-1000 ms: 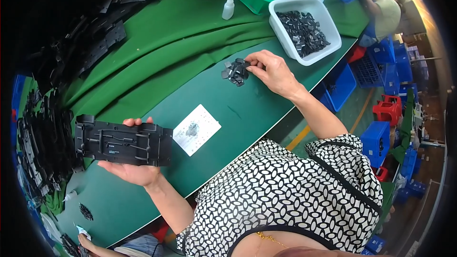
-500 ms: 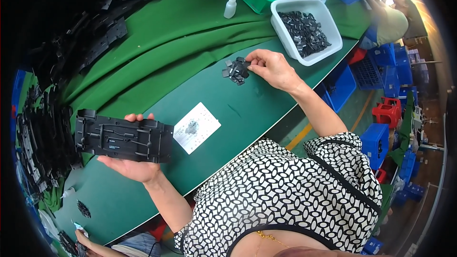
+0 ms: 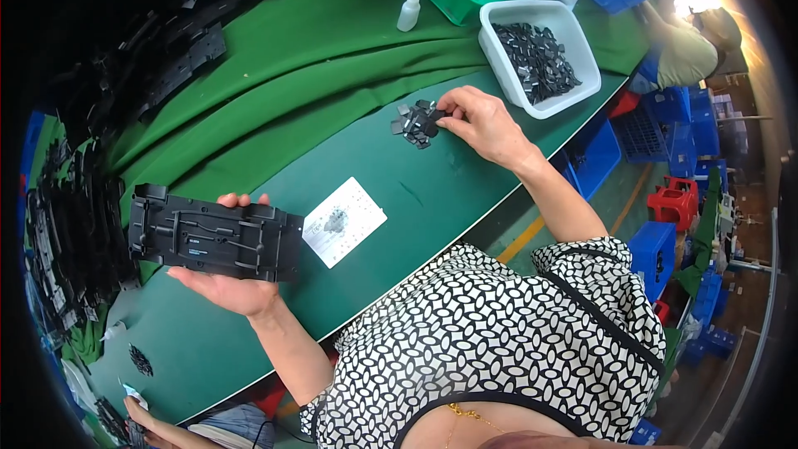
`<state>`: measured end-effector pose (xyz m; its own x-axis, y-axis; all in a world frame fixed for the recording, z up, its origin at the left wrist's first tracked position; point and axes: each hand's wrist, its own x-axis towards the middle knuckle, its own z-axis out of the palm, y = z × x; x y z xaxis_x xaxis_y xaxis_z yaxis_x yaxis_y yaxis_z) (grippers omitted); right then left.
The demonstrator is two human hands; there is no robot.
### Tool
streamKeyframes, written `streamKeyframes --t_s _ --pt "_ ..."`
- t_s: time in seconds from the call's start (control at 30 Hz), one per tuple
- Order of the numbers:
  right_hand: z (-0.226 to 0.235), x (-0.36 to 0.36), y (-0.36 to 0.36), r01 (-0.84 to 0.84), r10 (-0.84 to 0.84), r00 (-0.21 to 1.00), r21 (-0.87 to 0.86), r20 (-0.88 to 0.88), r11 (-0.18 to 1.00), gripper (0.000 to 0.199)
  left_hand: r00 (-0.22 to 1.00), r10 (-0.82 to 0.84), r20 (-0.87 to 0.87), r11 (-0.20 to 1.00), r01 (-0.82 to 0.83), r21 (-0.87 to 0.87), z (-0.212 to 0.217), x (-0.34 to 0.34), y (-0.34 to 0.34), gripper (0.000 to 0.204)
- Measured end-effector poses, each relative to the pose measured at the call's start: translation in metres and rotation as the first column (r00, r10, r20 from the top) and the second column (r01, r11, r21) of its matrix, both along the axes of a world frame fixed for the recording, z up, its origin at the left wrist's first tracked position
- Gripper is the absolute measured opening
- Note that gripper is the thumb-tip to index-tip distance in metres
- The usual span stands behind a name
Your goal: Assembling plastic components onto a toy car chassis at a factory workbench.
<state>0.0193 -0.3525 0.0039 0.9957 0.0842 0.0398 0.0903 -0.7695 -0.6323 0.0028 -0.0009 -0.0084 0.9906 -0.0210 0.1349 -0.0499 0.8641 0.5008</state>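
Note:
My left hand holds a long black plastic toy-car chassis from beneath, its thumb along the near edge and its fingertips over the far edge. Moulded axle and shaft shapes face up on the chassis. At a small heap of flat black plastic pieces on the table, my right hand is closed in a pinch. A small black piece shows at its fingertips, at the heap's right side. Between my hands lies a white sheet with a grey speckled patch.
A white tub of small black pieces stands beyond my right hand, near a green crate and a squeeze bottle. Black plastic parts are stacked at the left on green cloth. Another person's hand is at the lower left.
My right hand stays at the heap, its fingers shifting slightly over the pieces. The chassis in my left hand has barely moved. The whole view has shifted a little.

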Motion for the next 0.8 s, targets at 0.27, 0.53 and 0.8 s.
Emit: streamKeyframes --t_s 0.27,0.53,0.8 --pt "0.009 -0.001 0.001 0.174 -0.125 0.966 0.211 -0.227 0.962 0.014 0.999 -0.027 -0.036 0.999 0.026 -0.045 0.002 -0.001 -0.002 0.088" --pt "0.015 -0.004 -0.005 0.215 0.017 0.93 0.583 -0.366 0.783 0.022 0.998 -0.053 -0.029 0.993 0.05 -0.104 -0.001 -0.003 0.001 0.085" --pt "0.019 -0.01 0.022 0.214 0.165 0.895 0.721 -0.415 0.659 0.007 0.998 -0.032 -0.048 0.993 0.026 -0.119 -0.003 -0.001 0.004 0.084"
